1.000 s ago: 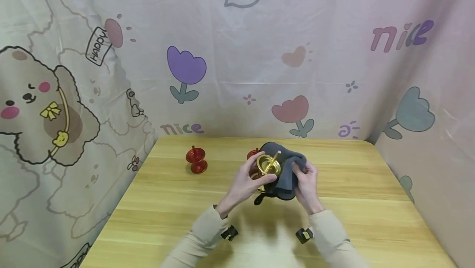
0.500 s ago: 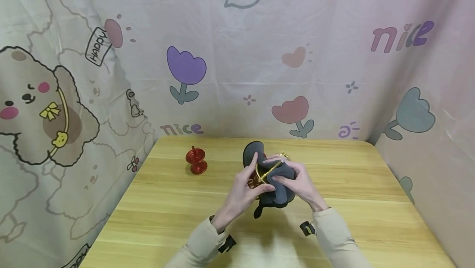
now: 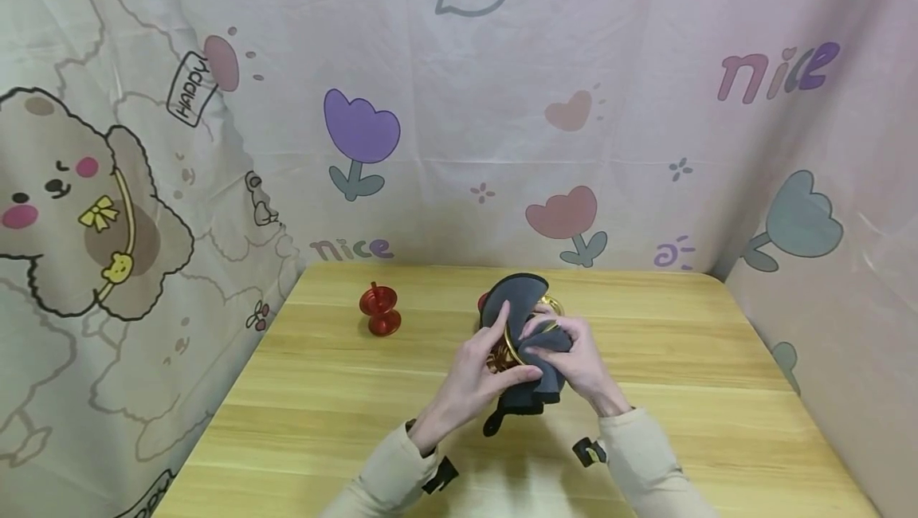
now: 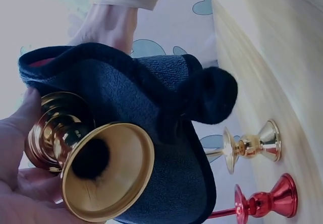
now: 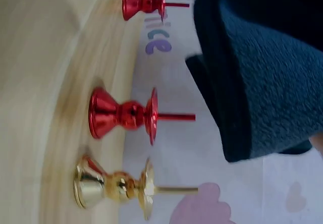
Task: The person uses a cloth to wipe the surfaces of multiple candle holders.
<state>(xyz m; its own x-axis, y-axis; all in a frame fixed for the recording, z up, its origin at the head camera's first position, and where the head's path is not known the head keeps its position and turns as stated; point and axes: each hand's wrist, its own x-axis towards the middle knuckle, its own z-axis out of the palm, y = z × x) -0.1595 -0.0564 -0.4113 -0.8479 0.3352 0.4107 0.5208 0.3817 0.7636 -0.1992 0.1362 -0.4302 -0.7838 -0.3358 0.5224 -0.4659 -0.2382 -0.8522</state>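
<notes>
Room to pass lies right of the right hand (image 3: 577, 355) over the worktop (image 3: 688, 366); behind the grey cloth (image 3: 515, 296), a red candlestick (image 5: 131, 115) and a gold candlestick (image 5: 118, 185) obstruct.

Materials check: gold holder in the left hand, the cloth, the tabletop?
Gold holder: probably metal, polished; sharp mirror-like highlights on its outside, though metallised plastic could look the same.
Cloth: soft textile, likely microfibre or terry; short fuzzy pile, dark bound edge.
Tabletop: wood or wood-print laminate, can't tell which; pale streaky grain, slight sheen.
</notes>
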